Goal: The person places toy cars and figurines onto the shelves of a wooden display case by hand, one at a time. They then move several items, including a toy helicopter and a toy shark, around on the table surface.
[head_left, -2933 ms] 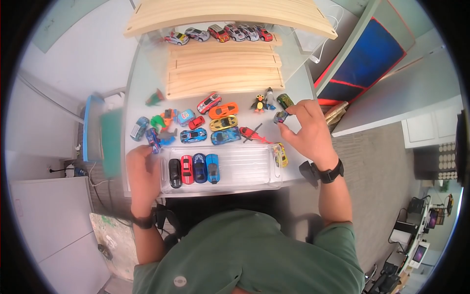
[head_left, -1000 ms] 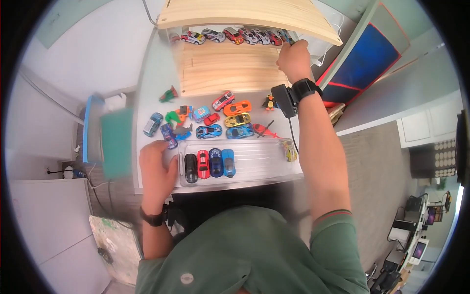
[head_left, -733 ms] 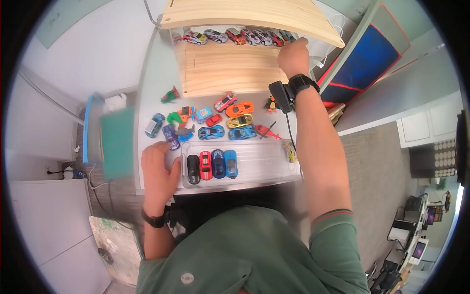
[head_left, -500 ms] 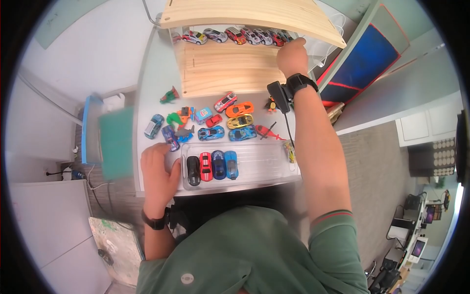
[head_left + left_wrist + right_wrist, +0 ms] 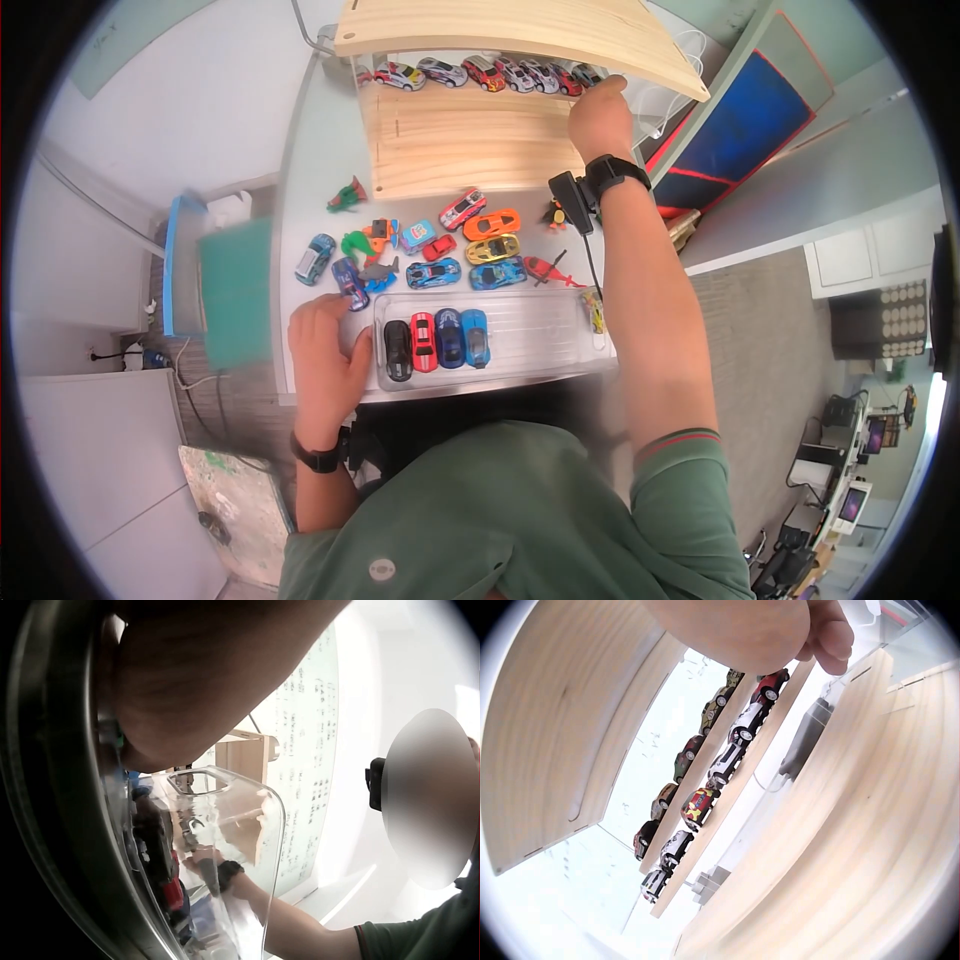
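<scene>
In the head view the right hand (image 5: 602,118) reaches to the right end of the upper wooden shelf, its fingers curled at a small dark toy car (image 5: 588,74) that they partly cover. Left of it stands a row of toy cars, among them a red one (image 5: 485,73). The right wrist view shows the row below the palm, with a red car (image 5: 771,685) closest to the hand. At the left end of the clear tray (image 5: 540,372), the left hand (image 5: 328,365) rests with loose fingers, holding nothing. Several cars, including a black one (image 5: 398,350), stand side by side in the tray.
Behind the tray lie loose toys: an orange car (image 5: 491,223), a gold car (image 5: 492,249), a red helicopter (image 5: 548,270), a grey shark (image 5: 379,270) and others. The shelf's wooden top board (image 5: 520,28) overhangs the car row. A cable hangs from the right wrist camera.
The right hand has gone from the table's right side up to the shelf with a small car, and lately has barely moved. The left hand stays by the tray; the head view has shifted slightly.
</scene>
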Demonstrator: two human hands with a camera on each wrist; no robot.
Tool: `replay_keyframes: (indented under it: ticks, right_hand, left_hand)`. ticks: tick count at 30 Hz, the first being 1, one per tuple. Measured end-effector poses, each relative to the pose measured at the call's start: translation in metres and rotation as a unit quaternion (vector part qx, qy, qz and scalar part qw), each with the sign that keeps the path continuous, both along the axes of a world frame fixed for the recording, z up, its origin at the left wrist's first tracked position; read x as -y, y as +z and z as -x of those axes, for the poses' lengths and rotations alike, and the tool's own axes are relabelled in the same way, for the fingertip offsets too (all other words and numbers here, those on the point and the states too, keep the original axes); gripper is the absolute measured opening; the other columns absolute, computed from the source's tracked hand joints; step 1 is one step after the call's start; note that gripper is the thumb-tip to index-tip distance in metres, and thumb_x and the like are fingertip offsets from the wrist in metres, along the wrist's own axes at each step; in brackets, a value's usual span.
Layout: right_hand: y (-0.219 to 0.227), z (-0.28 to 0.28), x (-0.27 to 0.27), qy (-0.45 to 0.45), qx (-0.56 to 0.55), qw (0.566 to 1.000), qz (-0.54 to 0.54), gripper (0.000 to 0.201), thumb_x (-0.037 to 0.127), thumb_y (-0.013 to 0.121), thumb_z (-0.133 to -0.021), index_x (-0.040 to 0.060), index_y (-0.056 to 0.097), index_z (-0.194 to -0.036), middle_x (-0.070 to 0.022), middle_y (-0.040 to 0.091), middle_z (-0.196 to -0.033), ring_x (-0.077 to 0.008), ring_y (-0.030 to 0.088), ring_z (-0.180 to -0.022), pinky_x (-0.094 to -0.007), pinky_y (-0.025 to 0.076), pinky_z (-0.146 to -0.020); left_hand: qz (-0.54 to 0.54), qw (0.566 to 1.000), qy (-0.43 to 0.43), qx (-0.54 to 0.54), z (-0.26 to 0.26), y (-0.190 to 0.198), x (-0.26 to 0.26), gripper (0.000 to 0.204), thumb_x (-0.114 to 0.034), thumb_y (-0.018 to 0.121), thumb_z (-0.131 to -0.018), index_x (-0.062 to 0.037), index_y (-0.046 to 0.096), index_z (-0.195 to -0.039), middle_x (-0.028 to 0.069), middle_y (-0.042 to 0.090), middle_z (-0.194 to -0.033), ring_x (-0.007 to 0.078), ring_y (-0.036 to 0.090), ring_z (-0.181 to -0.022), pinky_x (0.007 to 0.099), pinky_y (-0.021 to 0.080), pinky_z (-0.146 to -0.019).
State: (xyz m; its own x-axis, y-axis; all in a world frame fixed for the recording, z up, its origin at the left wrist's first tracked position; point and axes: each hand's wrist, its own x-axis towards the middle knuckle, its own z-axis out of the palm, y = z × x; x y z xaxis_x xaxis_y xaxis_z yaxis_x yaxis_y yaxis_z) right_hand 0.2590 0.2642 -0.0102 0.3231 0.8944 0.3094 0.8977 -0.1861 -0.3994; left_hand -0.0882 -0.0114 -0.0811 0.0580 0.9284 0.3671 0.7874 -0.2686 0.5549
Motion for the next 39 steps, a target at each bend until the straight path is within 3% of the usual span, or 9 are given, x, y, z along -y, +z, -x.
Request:
replay_keyframes:
  ticks: [19,31,39]
  right_hand:
    - [0.010,-0.001,0.005,0.005,0.075,0.993,0.093,0.031,0.010,0.056,-0.102,-0.0094,0.047,-0.125,-0.0353,0.074,-0.112,-0.0480,0.073,-0.110,-0.0522,0.060,-0.094]
    - [0.004,-0.002,0.014,0.029,0.106,0.991,0.081,0.033,0.006,0.050,-0.103,-0.0083,0.043,-0.132,-0.0358,0.074,-0.107,-0.0489,0.074,-0.105,-0.0539,0.061,-0.089]
    - [0.000,-0.004,0.000,0.033,0.087,0.993,0.071,0.030,0.007,0.053,-0.101,-0.0088,0.046,-0.126,-0.0352,0.074,-0.108,-0.0503,0.074,-0.104,-0.0536,0.061,-0.090]
  left_hand:
    - [0.002,1.000,-0.006,0.004,0.000,0.001,0.001,0.050,0.003,0.076,-0.080,-0.0025,0.062,-0.128,0.0195,0.065,-0.129,0.0407,0.057,-0.123,0.0493,0.044,-0.108]
    - [0.003,1.000,-0.004,0.000,-0.001,0.001,0.001,0.049,0.002,0.077,-0.081,-0.0021,0.062,-0.127,0.0196,0.065,-0.129,0.0408,0.057,-0.123,0.0494,0.044,-0.107]
    - [0.009,1.000,-0.003,0.007,0.001,-0.003,0.001,0.050,-0.002,0.078,-0.081,-0.0040,0.063,-0.129,0.0189,0.065,-0.131,0.0419,0.057,-0.124,0.0504,0.043,-0.108]
